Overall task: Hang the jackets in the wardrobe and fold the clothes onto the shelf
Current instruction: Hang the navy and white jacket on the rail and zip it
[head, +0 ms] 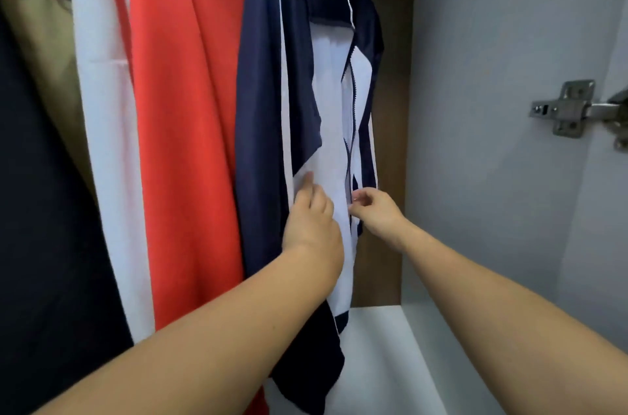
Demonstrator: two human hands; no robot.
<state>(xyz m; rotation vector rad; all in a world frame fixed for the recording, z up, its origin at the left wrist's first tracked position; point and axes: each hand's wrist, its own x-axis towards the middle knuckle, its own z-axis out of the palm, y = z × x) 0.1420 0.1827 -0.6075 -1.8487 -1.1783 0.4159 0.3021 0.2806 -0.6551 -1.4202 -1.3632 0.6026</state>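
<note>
Grey wardrobe side wall (pixel 492 108), metal hinge (pixel 567 112) (right edge), brown back panel (pixel 390 142), white floor board (pixel 380 346).

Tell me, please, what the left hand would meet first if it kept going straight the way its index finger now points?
The left hand already touches the white panel of the navy and white jacket. Going on up and inward, it would just press further into that fabric; what lies behind it is hidden.
</note>
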